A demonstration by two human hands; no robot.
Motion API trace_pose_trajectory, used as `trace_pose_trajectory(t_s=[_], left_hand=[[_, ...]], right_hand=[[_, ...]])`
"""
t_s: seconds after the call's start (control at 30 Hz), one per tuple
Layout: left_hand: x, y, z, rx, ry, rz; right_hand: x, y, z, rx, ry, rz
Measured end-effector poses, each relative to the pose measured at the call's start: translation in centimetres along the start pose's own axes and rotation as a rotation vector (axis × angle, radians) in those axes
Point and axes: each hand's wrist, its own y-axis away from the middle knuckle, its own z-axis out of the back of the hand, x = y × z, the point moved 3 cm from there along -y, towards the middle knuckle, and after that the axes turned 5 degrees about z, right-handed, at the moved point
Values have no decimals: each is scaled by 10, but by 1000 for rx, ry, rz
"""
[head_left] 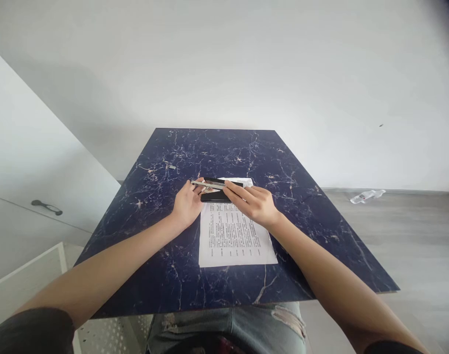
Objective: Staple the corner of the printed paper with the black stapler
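One black stapler (pixel 217 197) with a silver rail (pixel 209 185) sat over printed paper (pixel 235 236) on the counter (pixel 209 152). The right hand (pixel 256 202) had its grip clamped on it; the left hand's (pixel 187 202) grip closed around its left end.

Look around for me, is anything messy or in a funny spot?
Yes: a clear plastic item, seemingly a bottle, lies on the grey floor at the right, near the white wall. It looks dropped or left there. The faded blue-grey denim jeans also have a frayed rip, though that might be their style.
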Motion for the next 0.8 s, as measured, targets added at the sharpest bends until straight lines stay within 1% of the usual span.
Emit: trace_pose_trajectory(t_s=[0.07,0.13,0.3,0.47,0.6,0.67,0.73,0.8], left_hand=[[0,0,-3,-17,77,-1],[0,0,-5,-37,114,-10],[1,0,-7,-31,127,11],[3,-3,-2,-2,123,4],[5,-3,-1,32,96,10],[4,-3,-2,27,77,23],[4,-3,-2,16,57,29],[4,-3,-3,8,13,5]], right_hand=[[1,0,5,-119,135,122],[0,0,10,-182,218,171],[-5,2,17,-188,273,158],[-3,1,21,-184,270,204],[-5,1,19,-118,158,112],[-8,2,16,-115,100,51],[-10,4,12,-149,43,-24],[-13,4,10,-224,-37,-137]])
